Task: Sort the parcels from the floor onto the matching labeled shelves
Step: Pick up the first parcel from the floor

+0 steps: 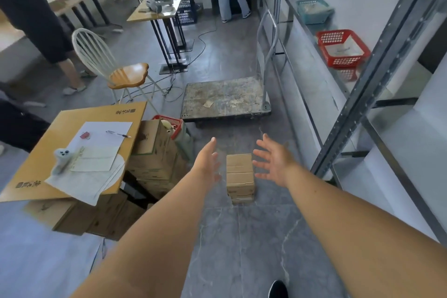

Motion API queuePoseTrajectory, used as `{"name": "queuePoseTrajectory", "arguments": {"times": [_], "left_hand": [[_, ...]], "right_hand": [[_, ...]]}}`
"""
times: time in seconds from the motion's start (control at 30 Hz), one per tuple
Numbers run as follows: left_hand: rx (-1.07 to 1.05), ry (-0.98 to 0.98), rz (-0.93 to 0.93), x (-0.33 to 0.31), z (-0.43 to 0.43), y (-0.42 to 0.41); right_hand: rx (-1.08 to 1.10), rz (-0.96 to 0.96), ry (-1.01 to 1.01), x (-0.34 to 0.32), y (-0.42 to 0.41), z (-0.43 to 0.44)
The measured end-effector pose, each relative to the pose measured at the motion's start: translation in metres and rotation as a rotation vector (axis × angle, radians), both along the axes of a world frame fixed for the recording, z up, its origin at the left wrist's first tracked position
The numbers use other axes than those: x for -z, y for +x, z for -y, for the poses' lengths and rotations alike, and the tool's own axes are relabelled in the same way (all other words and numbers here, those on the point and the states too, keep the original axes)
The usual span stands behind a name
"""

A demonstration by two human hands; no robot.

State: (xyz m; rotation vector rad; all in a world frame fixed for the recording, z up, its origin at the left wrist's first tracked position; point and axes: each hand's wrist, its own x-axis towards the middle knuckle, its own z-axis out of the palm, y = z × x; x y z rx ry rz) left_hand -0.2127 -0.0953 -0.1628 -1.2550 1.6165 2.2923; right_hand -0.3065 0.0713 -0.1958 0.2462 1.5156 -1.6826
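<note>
A small stack of brown cardboard parcels [240, 176] stands on the grey floor straight ahead. Both my arms reach down toward it. My left hand [208, 161] hovers just left of the stack with fingers spread and nothing in it. My right hand [273, 159] hovers just right of the stack, palm facing inward, fingers apart and empty. Neither hand touches the parcels. The metal shelf rack [362, 113] runs along the right side, with a red basket [342, 47] and a teal basket [314, 11] on one shelf.
A flat platform trolley [225, 98] sits beyond the parcels. Stacked cardboard boxes [154, 159] topped by a board with papers [96, 150] stand at left. A white chair [113, 65], a small table [159, 11] and two people are farther back.
</note>
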Motion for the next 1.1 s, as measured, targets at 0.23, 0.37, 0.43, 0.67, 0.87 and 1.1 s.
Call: {"name": "queuePoseTrajectory", "arguments": {"times": [0.23, 0.37, 0.43, 0.67, 0.87, 1.1], "left_hand": [[-0.02, 0.085, 0.075, 0.043, -0.003, -0.05], [-0.018, 0.068, 0.131, 0.074, 0.005, -0.08], [-0.006, 0.068, 0.159, 0.091, 0.013, -0.095], [0.076, 0.126, 0.224, 0.144, 0.051, -0.149], [0.039, 0.179, 0.291, 0.179, 0.092, -0.185], [-0.014, 0.271, 0.362, 0.234, 0.1, -0.221]], "right_hand": [[-0.029, 0.066, 0.055, 0.034, -0.047, -0.007], [-0.045, 0.106, 0.079, 0.056, -0.066, 0.004], [-0.031, 0.14, 0.091, 0.068, -0.075, 0.012], [0.065, 0.222, 0.149, 0.104, -0.114, 0.054], [0.152, 0.283, 0.156, 0.139, -0.15, 0.091], [0.229, 0.369, 0.147, 0.196, -0.187, 0.118]]}}
